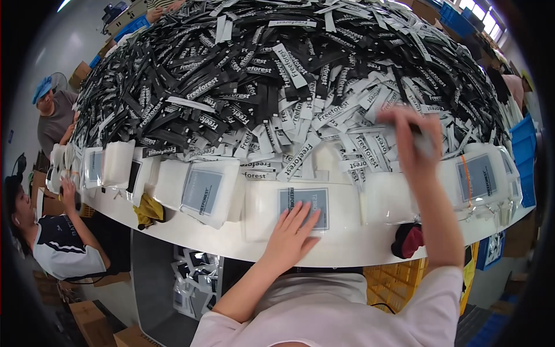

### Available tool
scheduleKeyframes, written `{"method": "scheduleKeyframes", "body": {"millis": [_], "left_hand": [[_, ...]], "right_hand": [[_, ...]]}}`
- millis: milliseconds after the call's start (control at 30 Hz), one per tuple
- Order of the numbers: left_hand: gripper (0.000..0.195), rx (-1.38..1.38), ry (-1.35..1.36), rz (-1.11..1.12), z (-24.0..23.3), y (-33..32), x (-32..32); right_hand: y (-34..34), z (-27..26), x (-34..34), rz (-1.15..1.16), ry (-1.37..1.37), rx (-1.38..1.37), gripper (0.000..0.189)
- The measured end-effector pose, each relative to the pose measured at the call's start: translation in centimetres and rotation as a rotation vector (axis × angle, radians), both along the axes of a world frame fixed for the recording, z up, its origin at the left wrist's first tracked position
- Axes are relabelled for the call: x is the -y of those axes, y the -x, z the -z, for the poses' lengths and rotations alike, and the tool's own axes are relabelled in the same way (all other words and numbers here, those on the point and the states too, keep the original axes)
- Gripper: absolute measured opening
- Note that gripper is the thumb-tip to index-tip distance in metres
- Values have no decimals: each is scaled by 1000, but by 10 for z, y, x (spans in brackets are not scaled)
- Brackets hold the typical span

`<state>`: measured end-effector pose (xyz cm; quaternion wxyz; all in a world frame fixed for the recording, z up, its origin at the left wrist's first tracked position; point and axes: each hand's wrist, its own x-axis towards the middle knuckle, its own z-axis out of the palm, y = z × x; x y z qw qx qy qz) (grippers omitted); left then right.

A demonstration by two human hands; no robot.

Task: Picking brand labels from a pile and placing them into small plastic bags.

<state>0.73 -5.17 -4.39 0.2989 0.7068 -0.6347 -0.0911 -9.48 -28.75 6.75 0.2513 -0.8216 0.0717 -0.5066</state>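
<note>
My left hand [295, 232] lies flat, fingers spread, on a clear plastic bag [260, 212] with a printed grey panel. The bag rests on the white table [329, 253] in front of me. Farther right, my right hand [416, 134] is raised over the front of a large heap of slim stick sachets [208, 86]. Motion blurs it; something dark and grey shows at its palm, and whether the fingers grip it is unclear. Below that hand the sachets [368, 147] are mostly white side up, while black ones cover much of the heap.
Stacks of clear bags stand left [204, 191] and right [472, 182]. A yellow cloth item [148, 211] and a dark red one [407, 240] lie near the edge. Below are a grey bin [151, 286] and a yellow crate [386, 282]. Co-workers sit around the table.
</note>
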Motion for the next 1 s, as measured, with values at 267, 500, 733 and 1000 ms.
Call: {"method": "scheduleKeyframes", "body": {"millis": [267,500,733,1000], "left_hand": [[40,7,-31,87,-7,-15,4],[35,-37,-63,92,-10,-18,0],[31,88,107,47,-20,-4,-14],[63,25,86,121,-23,20,-28]], "right_hand": [[104,141,-144,159,-553,-52,6],[89,148,-147,196,-1019,75,13],[88,101,-134,142,-1327,69,20],[64,75,-159,314,-1067,-503,38]]}}
